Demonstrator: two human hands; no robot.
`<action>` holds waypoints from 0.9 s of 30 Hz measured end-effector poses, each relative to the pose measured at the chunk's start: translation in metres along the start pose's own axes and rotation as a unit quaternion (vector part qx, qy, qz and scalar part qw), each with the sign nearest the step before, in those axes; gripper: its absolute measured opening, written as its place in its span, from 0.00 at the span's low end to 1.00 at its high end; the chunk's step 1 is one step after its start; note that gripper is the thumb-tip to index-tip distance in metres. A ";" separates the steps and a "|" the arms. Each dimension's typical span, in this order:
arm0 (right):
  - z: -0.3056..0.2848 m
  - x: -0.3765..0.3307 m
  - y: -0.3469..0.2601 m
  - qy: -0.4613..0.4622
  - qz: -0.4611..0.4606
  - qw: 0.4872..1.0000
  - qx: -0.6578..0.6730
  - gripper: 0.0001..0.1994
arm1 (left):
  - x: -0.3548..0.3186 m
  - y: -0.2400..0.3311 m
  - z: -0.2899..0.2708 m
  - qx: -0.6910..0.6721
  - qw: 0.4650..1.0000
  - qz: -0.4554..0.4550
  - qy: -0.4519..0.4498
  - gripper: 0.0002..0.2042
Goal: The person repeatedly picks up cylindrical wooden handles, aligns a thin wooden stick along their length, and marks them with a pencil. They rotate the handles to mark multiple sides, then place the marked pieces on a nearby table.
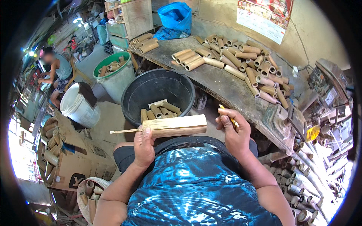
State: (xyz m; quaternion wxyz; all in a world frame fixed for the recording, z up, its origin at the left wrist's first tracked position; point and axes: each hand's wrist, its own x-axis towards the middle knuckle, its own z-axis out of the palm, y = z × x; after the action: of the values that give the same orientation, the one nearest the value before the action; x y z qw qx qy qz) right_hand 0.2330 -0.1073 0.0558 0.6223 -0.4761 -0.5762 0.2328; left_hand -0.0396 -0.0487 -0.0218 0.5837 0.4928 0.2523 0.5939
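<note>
My left hand (144, 147) is closed, thumb on top, around one end of a pale, flat-faced length of bamboo (175, 125). The piece lies crosswise over my lap, and a thin stick (123, 131) juts out past my fingers to the left. A slim yellow pencil (234, 122) sits in my right hand (235, 130), its fingers curled round it. That hand is apart from the bamboo, just right of its far end. Beyond the bamboo stands a wide black tub (132, 88) with several short bamboo tubes (164, 110) in it.
A long worktop (200, 81) bears a heap of bamboo tubes (260, 67) and a blue plastic bag (174, 17). Left are a green-rimmed bin (122, 81), a white bucket (81, 107) and a cardboard box (85, 164). More tubes (296, 188) lie lower right. A person (62, 69) sits far left.
</note>
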 end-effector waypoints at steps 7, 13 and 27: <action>0.008 -0.007 0.008 -0.080 0.173 0.980 0.059 0.06 | -0.007 0.006 0.000 -0.056 0.998 0.002 0.018 0.17; 0.021 -0.020 0.007 -0.056 -0.010 0.989 -0.136 0.07 | -0.010 -0.001 -0.010 0.030 0.999 0.002 0.034 0.17; 0.027 -0.020 0.015 -0.006 -0.102 0.979 -0.174 0.06 | -0.014 -0.004 0.001 0.031 0.997 0.041 0.054 0.15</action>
State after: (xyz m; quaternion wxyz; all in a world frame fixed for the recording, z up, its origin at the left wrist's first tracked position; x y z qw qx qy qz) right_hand 0.2065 -0.1090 0.0298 0.5468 -0.5141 -0.6574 0.0671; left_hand -0.0393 -0.0617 -0.0294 0.5292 0.4875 0.2814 0.6349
